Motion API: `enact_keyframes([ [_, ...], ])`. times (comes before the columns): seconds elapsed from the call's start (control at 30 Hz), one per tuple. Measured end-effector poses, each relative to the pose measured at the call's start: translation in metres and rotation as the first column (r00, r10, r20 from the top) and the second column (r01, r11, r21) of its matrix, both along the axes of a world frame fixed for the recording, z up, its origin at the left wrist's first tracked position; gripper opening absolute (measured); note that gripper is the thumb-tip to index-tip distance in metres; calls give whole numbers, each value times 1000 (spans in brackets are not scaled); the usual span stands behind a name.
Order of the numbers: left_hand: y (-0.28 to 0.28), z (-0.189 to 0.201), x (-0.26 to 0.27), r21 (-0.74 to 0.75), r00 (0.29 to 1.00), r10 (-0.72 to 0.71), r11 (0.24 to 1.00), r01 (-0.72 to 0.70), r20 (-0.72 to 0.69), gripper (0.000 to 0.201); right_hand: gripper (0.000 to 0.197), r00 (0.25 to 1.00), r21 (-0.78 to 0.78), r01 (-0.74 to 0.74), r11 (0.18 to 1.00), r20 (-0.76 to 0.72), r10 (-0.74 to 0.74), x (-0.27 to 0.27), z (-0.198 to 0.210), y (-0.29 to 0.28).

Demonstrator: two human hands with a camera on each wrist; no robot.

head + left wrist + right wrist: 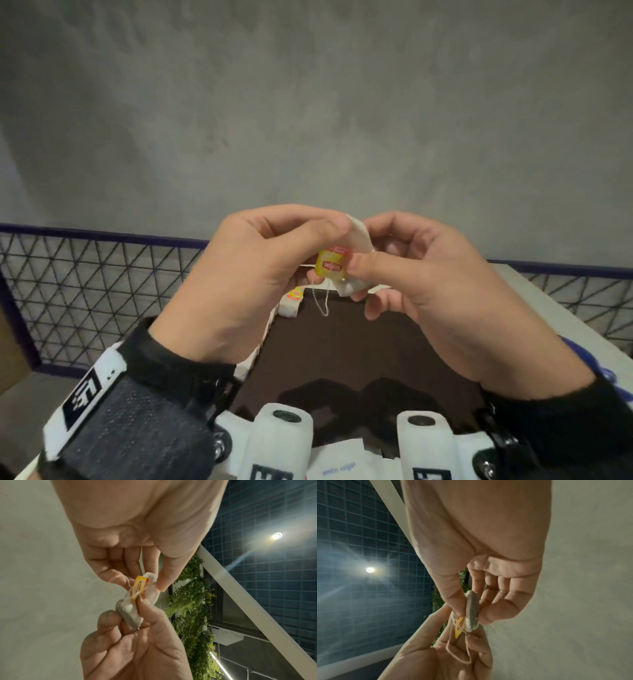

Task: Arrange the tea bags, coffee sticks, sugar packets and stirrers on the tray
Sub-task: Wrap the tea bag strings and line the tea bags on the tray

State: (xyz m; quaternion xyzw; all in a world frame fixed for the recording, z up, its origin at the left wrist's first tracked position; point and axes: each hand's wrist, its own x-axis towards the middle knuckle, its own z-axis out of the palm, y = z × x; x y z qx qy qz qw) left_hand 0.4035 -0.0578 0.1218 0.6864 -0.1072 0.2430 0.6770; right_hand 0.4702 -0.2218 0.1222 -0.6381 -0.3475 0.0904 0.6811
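Paper-thin tea bag (356, 260) is hanging above the tray's (342, 349) far edge as I am pinching it with left hand (260, 274) and right hand (421, 274), whose string (323, 301), seemingly looped, may snag and tear it.

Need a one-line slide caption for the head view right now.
Both hands, left and right, pinch a tea bag above the dark tray.

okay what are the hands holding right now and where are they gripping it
Both hold one tea bag above the tray: the left hand pinches its top corner, the right hand its lower edge by the yellow tag.
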Motion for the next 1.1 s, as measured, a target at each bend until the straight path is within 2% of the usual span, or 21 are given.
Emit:
enact_keyframes([
  [0.1, 2, 1, -6, 47, 998, 59, 997, -59, 2, 16, 23, 1000, -2, 18, 1000, 25, -18, -4, -2, 5],
  [0.2, 5, 2, -9, 31, 994, 110, 993, -110, -9, 19, 21, 971, 27, 196, 980, 135, -198, -5, -4, 11],
  [0.3, 12, 3, -8, -17, 988, 153, 988, -153, -21, 19, 25, 906, 156, 319, 935, 241, -349, -8, -1, 11],
  [0.37, 15, 3, -8, -29, 985, 169, 985, -169, -20, 20, 25, 903, 175, 302, 937, 262, -341, -13, 2, 10],
  [0.5, 16, 2, -6, -57, 989, 149, 987, -150, -22, 21, 27, 935, -64, 247, 967, 278, -220, -22, -1, 16],
  [0.6, 14, 1, -5, -58, 990, 135, 989, -137, -24, 20, 17, 947, -113, 242, 964, 243, -209, -21, -6, 21],
  [0.87, 12, 1, -7, -83, 997, 25, 996, -31, -77, 31, 12, 995, -21, 99, 995, -13, -99, -17, -1, 13],
  [1.1, 15, 4, -6, -190, 994, 101, 976, -105, -31, 23, 17, 984, -20, 6, 1000, -176, -10, -18, 4, 12],
])
